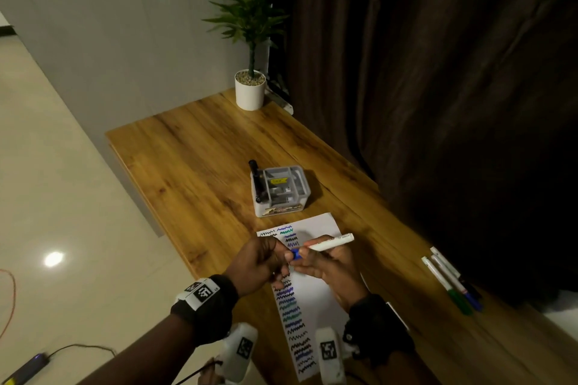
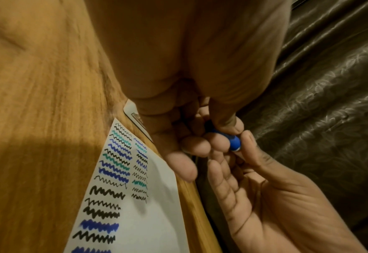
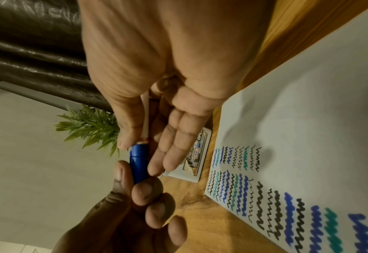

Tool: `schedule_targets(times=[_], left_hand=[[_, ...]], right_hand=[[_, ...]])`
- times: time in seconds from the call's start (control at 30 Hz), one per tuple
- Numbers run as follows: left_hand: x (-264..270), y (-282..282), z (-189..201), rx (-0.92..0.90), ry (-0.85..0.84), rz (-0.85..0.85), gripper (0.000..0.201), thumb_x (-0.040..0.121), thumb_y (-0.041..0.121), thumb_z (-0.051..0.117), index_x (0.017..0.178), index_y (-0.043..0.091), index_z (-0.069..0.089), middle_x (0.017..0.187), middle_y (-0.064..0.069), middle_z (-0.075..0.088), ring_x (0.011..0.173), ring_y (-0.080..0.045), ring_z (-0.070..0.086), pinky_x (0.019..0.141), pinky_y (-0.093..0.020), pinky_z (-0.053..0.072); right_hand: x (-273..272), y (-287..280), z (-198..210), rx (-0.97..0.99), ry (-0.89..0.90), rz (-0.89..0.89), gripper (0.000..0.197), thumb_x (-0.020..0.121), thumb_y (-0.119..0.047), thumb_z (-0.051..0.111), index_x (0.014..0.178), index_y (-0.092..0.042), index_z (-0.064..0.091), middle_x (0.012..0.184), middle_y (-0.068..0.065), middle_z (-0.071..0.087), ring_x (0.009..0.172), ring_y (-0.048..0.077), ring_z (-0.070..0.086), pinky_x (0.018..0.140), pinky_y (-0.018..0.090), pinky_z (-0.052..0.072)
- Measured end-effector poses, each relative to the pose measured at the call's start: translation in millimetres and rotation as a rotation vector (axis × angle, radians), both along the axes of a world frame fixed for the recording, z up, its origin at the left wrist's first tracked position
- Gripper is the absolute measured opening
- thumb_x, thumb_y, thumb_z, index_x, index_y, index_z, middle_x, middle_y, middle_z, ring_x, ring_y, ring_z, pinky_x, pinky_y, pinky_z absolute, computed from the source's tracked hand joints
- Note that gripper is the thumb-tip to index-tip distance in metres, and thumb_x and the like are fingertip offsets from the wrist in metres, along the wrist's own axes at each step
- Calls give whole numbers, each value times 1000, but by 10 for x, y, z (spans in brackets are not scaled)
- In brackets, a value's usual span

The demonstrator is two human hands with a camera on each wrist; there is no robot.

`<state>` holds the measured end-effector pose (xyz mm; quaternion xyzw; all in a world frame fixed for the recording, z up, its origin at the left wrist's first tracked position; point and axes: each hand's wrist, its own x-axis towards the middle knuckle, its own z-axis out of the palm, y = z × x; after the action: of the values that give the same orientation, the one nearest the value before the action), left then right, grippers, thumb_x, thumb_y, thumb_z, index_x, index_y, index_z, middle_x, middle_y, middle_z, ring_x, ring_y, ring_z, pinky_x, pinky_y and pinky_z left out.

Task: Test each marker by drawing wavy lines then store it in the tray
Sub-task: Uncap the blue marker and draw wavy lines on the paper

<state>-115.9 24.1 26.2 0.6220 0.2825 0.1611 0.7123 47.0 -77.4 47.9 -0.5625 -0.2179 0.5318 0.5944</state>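
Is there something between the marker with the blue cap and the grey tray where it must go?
Nothing visible blocks the way. The marker, held by the right hand with the left hand pinching its blue cap, is above the paper; only paper and bare table lie before the tray.

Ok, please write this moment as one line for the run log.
left hand: pinches blue cap | right hand: holds white marker | cap: on marker | tray: one black marker inside

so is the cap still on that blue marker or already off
On. The blue cap sits against the marker barrel with no tip showing; the left hand pinches the cap, the right hand holds the barrel.
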Motion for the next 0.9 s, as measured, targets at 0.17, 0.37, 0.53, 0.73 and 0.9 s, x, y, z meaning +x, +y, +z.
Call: schedule_targets(times=[0.17, 0.37, 0.53, 0.73, 0.9], left_hand=[[50, 10, -36, -13, 3, -54, 14, 98, 12, 58, 85, 9, 64, 69, -8, 66, 59, -21, 63, 63, -35, 58], [17, 120, -44, 7, 1, 11, 19, 95, 15, 64, 78, 9, 68, 66, -9, 69, 59, -19, 65, 58, -26, 53], [-14, 271, -341, 506, 363, 57, 11, 87, 34, 74, 92, 25, 69, 82, 18, 66, 75, 6, 59, 68, -10, 41], [-53, 333, -921, 913, 436, -61, 24, 77, 49, 64, 97, 37, 69, 114, 1, 66, 120, -23, 53, 97, -46, 50], [-51, 303, -1157, 983, 481, -51, 31, 78, 51, 69, 107, 43, 62, 134, -3, 57, 133, -35, 46, 95, -62, 47]], right_hand=[[53, -38, -7, -28, 81, -23, 25, 83, -14, 70, 100, 2, 62, 102, 29, 73, 90, 44, 74, 76, 41, 63], [234, -126, -219, -70, 192, -191, 17, 95, -17, 60, 108, -6, 63, 109, 19, 76, 101, 35, 74, 80, 45, 62], [288, -218, -532, -156, -193, -287, 21, 88, -23, 73, 79, -5, 66, 67, 10, 62, 63, 23, 58, 58, 34, 50], [213, -215, -775, -104, -403, -142, 7, 91, -1, 64, 85, -4, 67, 67, 7, 68, 62, 16, 63, 59, 26, 51], [159, -186, -869, -152, -552, -28, 5, 86, -13, 68, 84, -17, 69, 79, 3, 74, 76, 22, 71, 73, 39, 61]])
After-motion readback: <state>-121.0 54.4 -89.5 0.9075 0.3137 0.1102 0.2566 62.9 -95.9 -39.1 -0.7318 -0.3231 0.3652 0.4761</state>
